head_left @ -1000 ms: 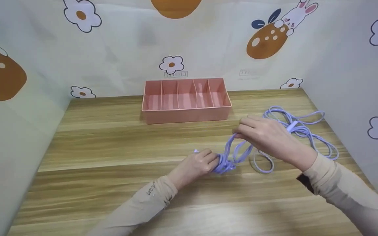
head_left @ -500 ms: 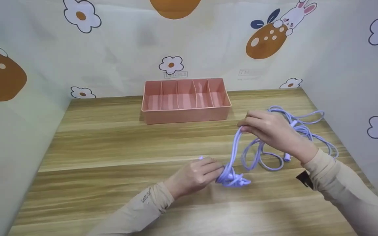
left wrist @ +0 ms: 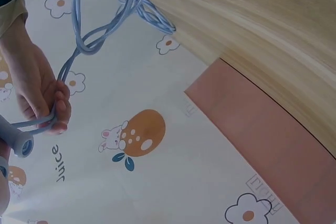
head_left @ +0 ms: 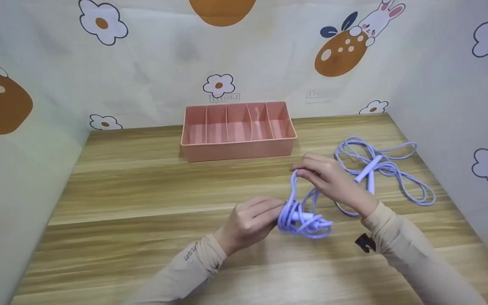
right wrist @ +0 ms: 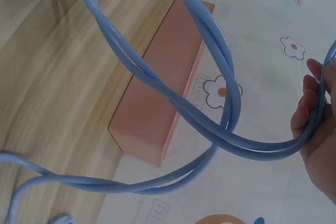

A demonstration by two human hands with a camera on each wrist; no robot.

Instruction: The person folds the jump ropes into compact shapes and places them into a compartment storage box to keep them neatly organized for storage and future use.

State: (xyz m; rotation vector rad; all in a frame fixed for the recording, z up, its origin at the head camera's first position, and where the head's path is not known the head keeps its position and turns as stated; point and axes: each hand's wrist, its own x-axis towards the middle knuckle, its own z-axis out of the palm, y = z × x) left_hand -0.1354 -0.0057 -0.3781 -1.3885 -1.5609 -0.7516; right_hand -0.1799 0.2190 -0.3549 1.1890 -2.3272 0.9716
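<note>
A lavender jump rope (head_left: pixel 301 222) hangs in a wound bundle from my left hand (head_left: pixel 250 220), with one handle poking out through the turns. My left fingers grip the bundle's left side, and their tips are hidden behind it. Above and to the right, my right hand (head_left: pixel 326 173) pinches the doubled cord between thumb and fingers. In the left wrist view a handle end (left wrist: pixel 22 144) shows at the left edge, near the right hand. Slack loops of cord (right wrist: pixel 233 103) hang from the right hand in the right wrist view.
More lavender cord (head_left: pixel 400 169) lies looped on the wooden table (head_left: pixel 134 199) at the right, with two handles (head_left: pixel 369 168) crossed over it. A pink box (head_left: pixel 239 150) with several compartments stands against the back wall. Printed sheeting (head_left: pixel 155 63) encloses the table's back and sides.
My right hand rose and went right with the cord, then came back left and lower. The bundle at my left hand has gained turns, and its handle now shows. The two table handles are more exposed.
</note>
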